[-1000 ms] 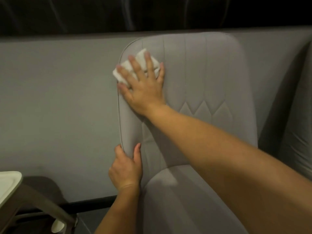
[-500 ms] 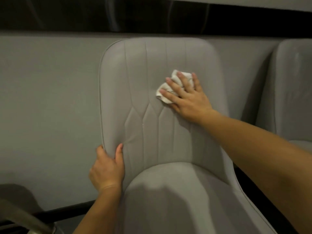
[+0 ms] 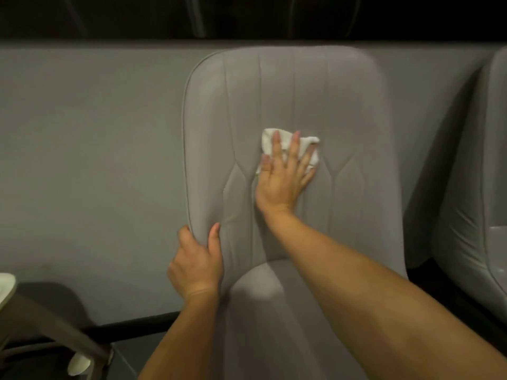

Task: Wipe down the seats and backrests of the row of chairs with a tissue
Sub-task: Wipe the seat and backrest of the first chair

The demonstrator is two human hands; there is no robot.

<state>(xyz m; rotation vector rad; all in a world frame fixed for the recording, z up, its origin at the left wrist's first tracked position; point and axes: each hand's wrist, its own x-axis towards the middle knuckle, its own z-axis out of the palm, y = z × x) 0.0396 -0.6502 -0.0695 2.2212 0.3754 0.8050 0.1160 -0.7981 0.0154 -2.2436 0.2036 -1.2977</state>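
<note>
Head view: right hand [image 3: 284, 182], fingers straight and spread, presses tissue [image 3: 290, 148] flat against grey chair backrest [image 3: 351, 111], unwiped seat [image 3: 274, 325] lying below; left hand [image 3: 196, 266] grips backrest's left edge

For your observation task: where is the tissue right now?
In the head view, the tissue lies flat under the right hand, mid-backrest, just above the diamond stitching.
</note>
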